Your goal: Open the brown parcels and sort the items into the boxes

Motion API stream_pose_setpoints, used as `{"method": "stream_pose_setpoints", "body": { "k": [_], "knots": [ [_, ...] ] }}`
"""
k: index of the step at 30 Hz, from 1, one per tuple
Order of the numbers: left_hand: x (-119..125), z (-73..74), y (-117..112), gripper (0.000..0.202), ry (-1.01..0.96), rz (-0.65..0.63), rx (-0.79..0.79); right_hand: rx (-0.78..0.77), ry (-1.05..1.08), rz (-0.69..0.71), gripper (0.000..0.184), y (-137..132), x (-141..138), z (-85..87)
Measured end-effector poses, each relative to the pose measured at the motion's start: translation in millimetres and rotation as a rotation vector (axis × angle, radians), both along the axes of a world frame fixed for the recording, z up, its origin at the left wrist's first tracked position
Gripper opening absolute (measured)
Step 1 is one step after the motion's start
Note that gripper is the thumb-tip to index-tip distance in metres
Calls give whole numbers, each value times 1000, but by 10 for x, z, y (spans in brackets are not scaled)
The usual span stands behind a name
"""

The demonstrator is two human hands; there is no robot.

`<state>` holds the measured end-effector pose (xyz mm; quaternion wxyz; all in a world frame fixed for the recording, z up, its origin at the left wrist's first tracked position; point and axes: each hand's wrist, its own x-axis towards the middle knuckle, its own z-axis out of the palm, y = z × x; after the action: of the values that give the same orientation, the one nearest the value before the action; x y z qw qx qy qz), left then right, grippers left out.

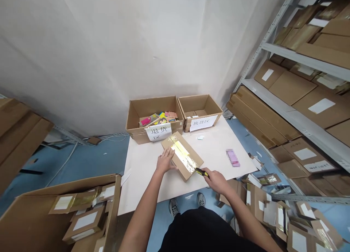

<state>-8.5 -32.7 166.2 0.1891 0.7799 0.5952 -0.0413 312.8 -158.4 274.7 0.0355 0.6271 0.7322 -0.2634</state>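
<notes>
A flat cardboard parcel point(182, 155), sealed with shiny clear tape, lies on the white table point(142, 179). My left hand point(164, 161) rests on its left edge with fingers spread flat, holding it down. My right hand point(214, 179) is closed around a yellow and black utility knife point(201, 172), whose tip touches the parcel's near right corner.
Two open cartons with paper labels stand at the table's far edge: one point(153, 117) with colourful small items, one point(201, 111) nearly bare. A pink item point(233, 157) lies on the right. A big box of parcels point(82, 215) sits left, loose parcels point(276, 212) and shelving point(300, 121) right.
</notes>
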Motion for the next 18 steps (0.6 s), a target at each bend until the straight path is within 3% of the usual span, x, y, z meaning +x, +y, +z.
{"method": "stream_pose_setpoints", "body": {
  "k": [6,13,18],
  "knots": [
    [552,5,-169,110,72,196,135,171,-13,-26,35,565,351,85],
    [1378,-103,-498,109,232,475,263,307,-24,-100,23,1375,571,71],
    [1604,-2,-374,113,342,542,163,381,99,-6,12,1621,889,176]
  ]
}}
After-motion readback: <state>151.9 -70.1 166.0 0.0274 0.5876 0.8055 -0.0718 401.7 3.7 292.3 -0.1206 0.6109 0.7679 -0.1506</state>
